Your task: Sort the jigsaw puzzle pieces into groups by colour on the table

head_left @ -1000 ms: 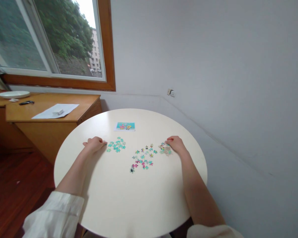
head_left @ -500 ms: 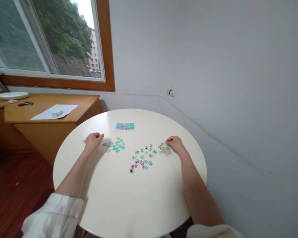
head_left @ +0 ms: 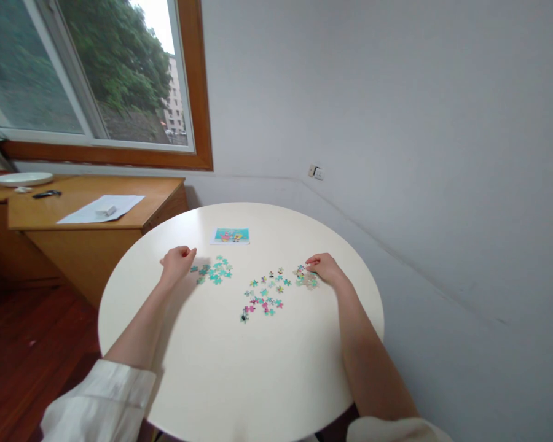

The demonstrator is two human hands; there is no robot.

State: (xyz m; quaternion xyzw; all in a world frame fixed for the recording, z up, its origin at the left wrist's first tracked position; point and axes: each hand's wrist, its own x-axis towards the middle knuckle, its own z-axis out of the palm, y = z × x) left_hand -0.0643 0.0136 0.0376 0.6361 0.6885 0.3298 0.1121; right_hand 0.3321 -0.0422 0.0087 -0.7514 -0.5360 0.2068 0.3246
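Note:
My left hand [head_left: 177, 264] is curled closed above the table, just left of a loose pile of turquoise jigsaw pieces [head_left: 217, 270]. Nothing shows between its fingers. On the other side, my right hand [head_left: 325, 267] has thumb and fingers pinched together at the edge of a small heap of mixed jigsaw pieces [head_left: 308, 281]. A piece seems to be at its fingertips, partly hidden. Between the hands lie scattered jigsaw pieces [head_left: 265, 301] in turquoise, pink and yellow. Farther back is a picture card [head_left: 231, 236] with cartoon figures on turquoise.
The round white table [head_left: 239, 374] stands close to a pale wall with a socket [head_left: 319, 174]. At the left is a wooden desk [head_left: 161, 191] bearing a white paper sheet [head_left: 85, 212], a small white block [head_left: 105, 211] and a white plate [head_left: 24, 178].
My left hand has shifted slightly right, toward the turquoise pieces. My right hand has moved a touch left over its heap. The scattered pieces and card look unchanged.

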